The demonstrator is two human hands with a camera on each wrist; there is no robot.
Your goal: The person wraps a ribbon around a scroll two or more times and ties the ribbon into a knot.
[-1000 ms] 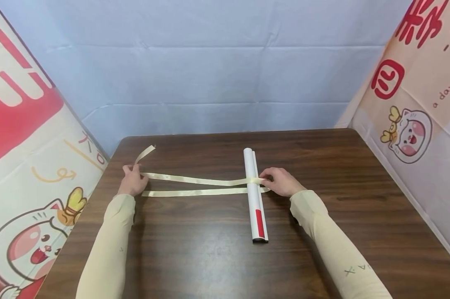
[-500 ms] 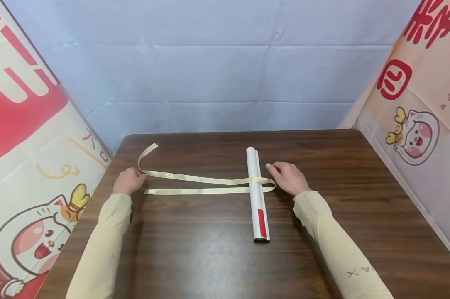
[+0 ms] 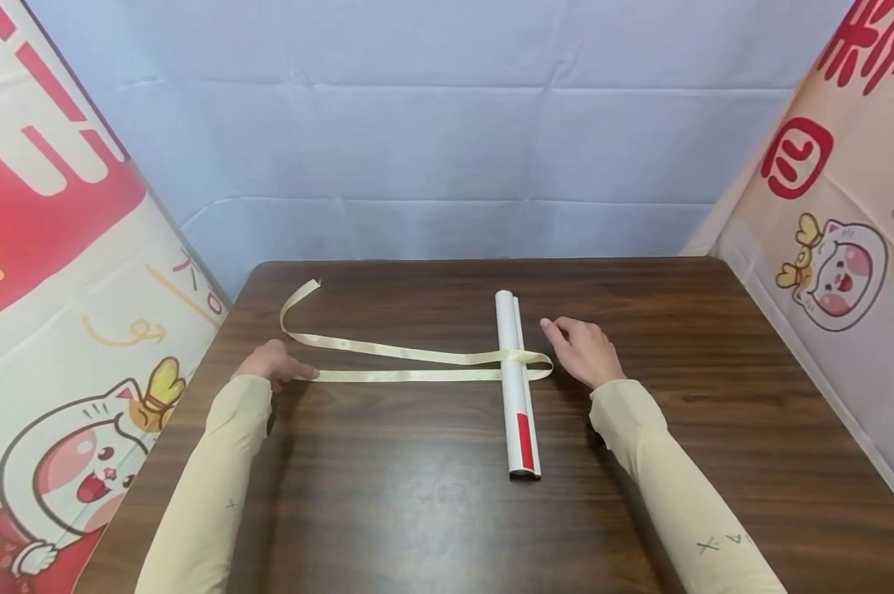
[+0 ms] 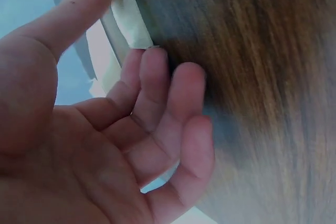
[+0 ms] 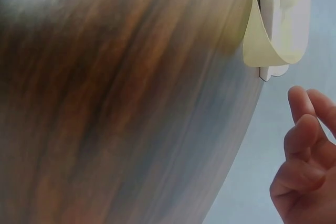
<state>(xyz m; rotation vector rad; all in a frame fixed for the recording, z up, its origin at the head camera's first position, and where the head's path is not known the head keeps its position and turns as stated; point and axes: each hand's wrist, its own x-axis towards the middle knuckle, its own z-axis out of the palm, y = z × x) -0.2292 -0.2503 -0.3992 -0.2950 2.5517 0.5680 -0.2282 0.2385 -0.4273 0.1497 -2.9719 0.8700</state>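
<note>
A pale yellow ribbon (image 3: pixel 398 376) is doubled round a rolled-up white paper (image 3: pixel 516 400), which has a red patch near its front end. Its bend sticks out to the right of the roll, and both strands run left. My left hand (image 3: pixel 275 363) is at the end of the nearer strand. In the left wrist view its thumb and loosely bent fingers stand apart, with the ribbon end (image 4: pixel 132 24) between them at the fingertips. My right hand (image 3: pixel 586 353) is right of the roll with relaxed fingers, holding nothing, close to the ribbon's bend (image 5: pixel 257 45) in the right wrist view.
The farther ribbon strand's tail (image 3: pixel 291 307) curls toward the back left of the brown wooden table (image 3: pixel 417 511). A pale blue cloth backdrop (image 3: pixel 432 148) hangs behind it, and printed panels flank both sides.
My left hand has let go of the farther strand and moved nearer and right to the other strand's end. My right hand has released the ribbon beside the roll and drawn slightly back right.
</note>
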